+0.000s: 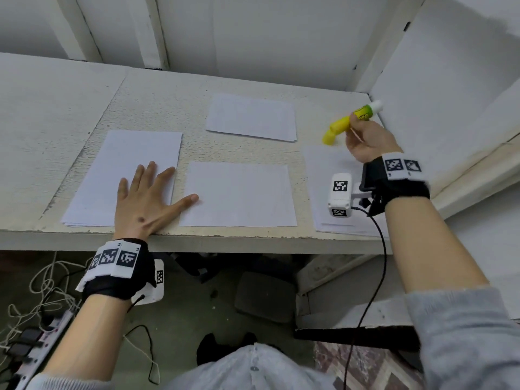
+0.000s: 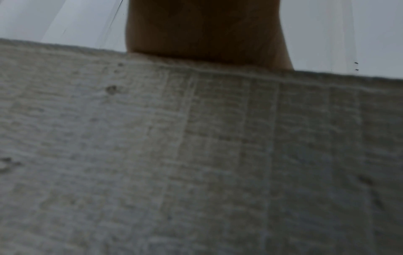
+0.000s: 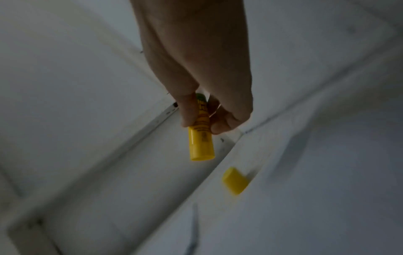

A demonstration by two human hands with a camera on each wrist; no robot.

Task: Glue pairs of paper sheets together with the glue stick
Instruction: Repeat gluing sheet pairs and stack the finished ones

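Observation:
My left hand [image 1: 152, 190] lies flat with spread fingers on the left paper stack [image 1: 126, 153], its thumb reaching onto the single middle sheet [image 1: 239, 195]. In the left wrist view only the heel of this hand [image 2: 205, 29] shows, above the table's edge. My right hand [image 1: 363, 139] grips a yellow glue stick [image 1: 357, 116] above the right paper stack [image 1: 323, 164], white end pointing up and away. The right wrist view shows the fingers [image 3: 189, 110] pinching the glue stick [image 3: 200, 141]. A loose yellow cap [image 3: 235, 180], blurred, sits apart below it, the same cap [image 1: 329, 137] at the stick's lower end.
Another small paper pile [image 1: 250, 116] lies at the back centre of the white table [image 1: 157, 108]. White walls close in behind and on the right. Below the table's front edge are cables, a power strip [image 1: 36, 350] and a dark stool [image 1: 264, 296].

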